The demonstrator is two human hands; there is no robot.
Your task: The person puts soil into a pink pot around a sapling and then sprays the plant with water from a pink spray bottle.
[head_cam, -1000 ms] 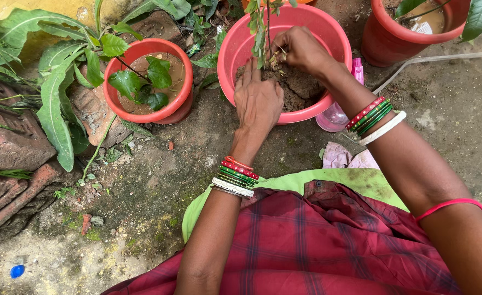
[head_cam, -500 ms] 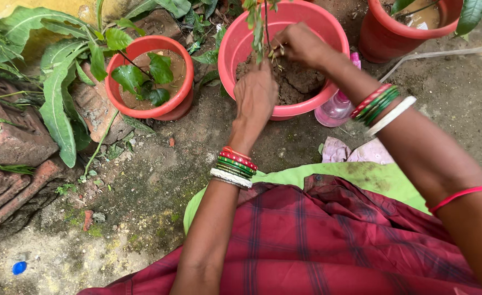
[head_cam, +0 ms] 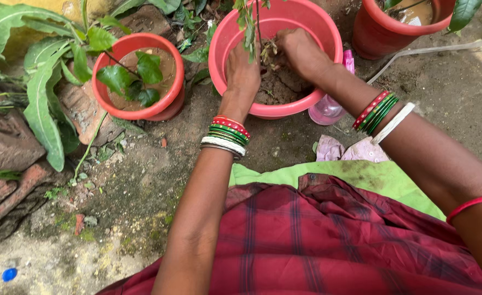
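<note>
A pink plastic pot [head_cam: 317, 33] stands on the ground in front of me, partly filled with dark soil [head_cam: 276, 87]. A thin green seedling [head_cam: 249, 24] rises from the soil near the pot's middle. My left hand [head_cam: 243, 74] reaches over the near rim and rests on the soil beside the stem, fingers hidden inside the pot. My right hand [head_cam: 301, 52] is inside the pot on the other side of the stem, fingers curled down at its base among roots and soil. Both wrists wear red, green and white bangles.
A red pot [head_cam: 137, 76] with muddy water and a leafy plant stands to the left. Another red pot [head_cam: 399, 27] sits at the top right. A pink bottle [head_cam: 328, 112] lies behind the pink pot. Bricks [head_cam: 6, 147] lie at the left, and a cloth [head_cam: 342, 150] lies by my lap.
Both hands have moved deeper into the pink pot. My left hand has slid forward over the rim onto the soil, and my right hand has dropped lower around the stem's base.
</note>
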